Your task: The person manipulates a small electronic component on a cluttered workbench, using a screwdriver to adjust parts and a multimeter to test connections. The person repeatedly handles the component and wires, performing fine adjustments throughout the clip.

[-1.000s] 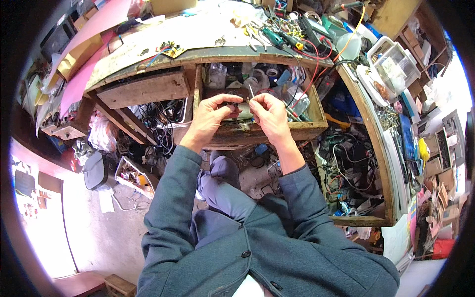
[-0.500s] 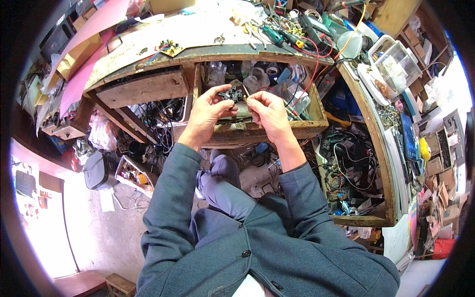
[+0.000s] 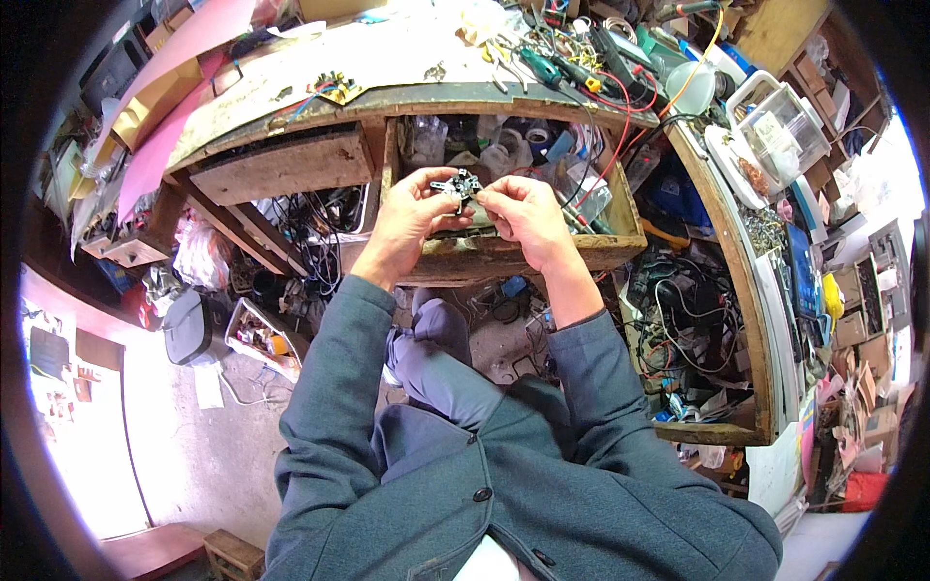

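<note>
In the head view, my left hand (image 3: 405,225) is closed on a small dark-and-silver mechanical or electrical part (image 3: 463,184), held tilted above the open wooden drawer (image 3: 523,250). My right hand (image 3: 525,218) is pinched at the right edge of that part; what lies between its fingertips is too small and hidden to make out. Beneath both hands the drawer holds clear plastic bags, rolls (image 3: 542,140), wires and other small items.
A cluttered worktop (image 3: 387,58) runs along the top, with tools (image 3: 542,68), red and black leads and plastic containers (image 3: 775,136). An open cable-filled compartment (image 3: 688,339) is at the right. A black bin (image 3: 189,329) and a box of parts (image 3: 262,339) stand at the lower left.
The small part has risen between my hands and now shows more of its face. The thin metal rod at my right fingertips, upright earlier, no longer shows clearly. My right hand has shifted slightly left.
</note>
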`<state>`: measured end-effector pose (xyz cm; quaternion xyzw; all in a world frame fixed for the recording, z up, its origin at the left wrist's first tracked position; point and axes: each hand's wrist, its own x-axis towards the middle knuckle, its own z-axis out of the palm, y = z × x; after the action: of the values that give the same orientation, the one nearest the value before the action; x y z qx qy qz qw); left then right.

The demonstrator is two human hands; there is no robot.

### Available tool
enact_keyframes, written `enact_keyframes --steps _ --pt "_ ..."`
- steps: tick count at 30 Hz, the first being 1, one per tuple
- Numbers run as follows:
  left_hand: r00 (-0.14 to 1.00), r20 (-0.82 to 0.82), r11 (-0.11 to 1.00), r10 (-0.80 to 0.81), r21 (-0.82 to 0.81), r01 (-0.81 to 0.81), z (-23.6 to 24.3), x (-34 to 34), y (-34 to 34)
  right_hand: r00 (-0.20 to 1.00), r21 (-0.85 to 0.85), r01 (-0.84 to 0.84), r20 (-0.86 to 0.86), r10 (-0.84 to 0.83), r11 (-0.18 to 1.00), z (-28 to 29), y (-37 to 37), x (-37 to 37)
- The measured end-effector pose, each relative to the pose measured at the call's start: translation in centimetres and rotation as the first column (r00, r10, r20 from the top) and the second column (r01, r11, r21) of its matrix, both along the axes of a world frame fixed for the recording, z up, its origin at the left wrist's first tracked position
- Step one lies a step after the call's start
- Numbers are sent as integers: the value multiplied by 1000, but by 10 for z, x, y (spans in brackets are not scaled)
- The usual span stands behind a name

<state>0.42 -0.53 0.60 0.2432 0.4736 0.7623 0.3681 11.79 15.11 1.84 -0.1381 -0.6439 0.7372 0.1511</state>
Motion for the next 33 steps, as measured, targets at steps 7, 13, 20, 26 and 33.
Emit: enact_keyframes --steps 7,13,20,26,33 --pt "1000 -17 1000 11 -13 -12 4 3 -1 998 15 -23 59 22 1000 4 -1 -2" --pt "997 -73 998 17 -52 -20 1 3 -1 988 16 -72 136 70 997 7 5 -4" --pt "999 -37 995 31 -89 -35 1 2 1 986 18 -88 142 85 996 6 6 -3" --pt "998 -33 992 47 -118 -50 0 2 2 990 2 -117 78 117 993 1 7 -4" --pt "998 -32 991 48 -125 -51 1 3 3 982 -61 -146 114 152 987 5 9 -5"
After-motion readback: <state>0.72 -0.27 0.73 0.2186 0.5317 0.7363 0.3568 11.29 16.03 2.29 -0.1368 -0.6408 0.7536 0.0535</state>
